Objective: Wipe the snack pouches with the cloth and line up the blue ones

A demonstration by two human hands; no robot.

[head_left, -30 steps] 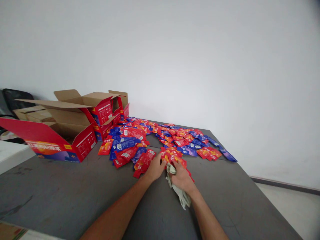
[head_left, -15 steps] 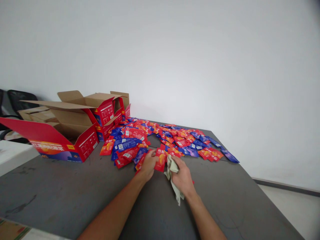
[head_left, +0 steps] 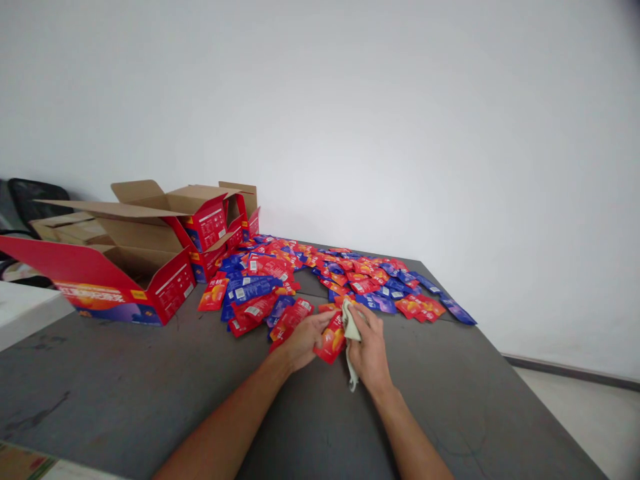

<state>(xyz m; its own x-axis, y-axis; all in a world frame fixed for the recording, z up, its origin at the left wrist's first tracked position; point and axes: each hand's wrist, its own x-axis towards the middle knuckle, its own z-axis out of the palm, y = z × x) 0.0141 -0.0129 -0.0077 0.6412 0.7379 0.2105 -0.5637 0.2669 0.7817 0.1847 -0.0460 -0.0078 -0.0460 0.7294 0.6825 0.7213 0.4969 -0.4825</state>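
A flat, glossy red pouch with orange-and-yellow printing (head_left: 331, 341), probably plastic or foil film, is held between the person's 2 hands, above the near part of the dark grey, flat-topped table (head_left: 150, 400). The left hand (head_left: 303, 341) is closed on the pouch's left edge, thumb over the printed face; the fingers beneath are hidden. The right hand (head_left: 370, 347) is closed around a limp, pale greenish-white cloth (head_left: 351, 327), whose upper fold overlaps the pouch's right edge in this view; whether the right fingertips also grip the film, I cannot tell. The pouch looks light, and 1 hand should bear it easily. It stays fairly flat here, so I judge it thin and springy rather than floppy, though it would likely bend or crease under a hard squeeze. Its shine suggests a slippery skin, more so if damp, and whether it is filled cannot be seen. A broad pinch, thumb on the face and fingers behind, near a side edge, seems the surest hold, leaving the middle free of pressure. Beyond the hands lie scattered red and blue glossy pouches (head_left: 260, 288), overlapping loosely, so neighbours may slide when 1 is lifted.
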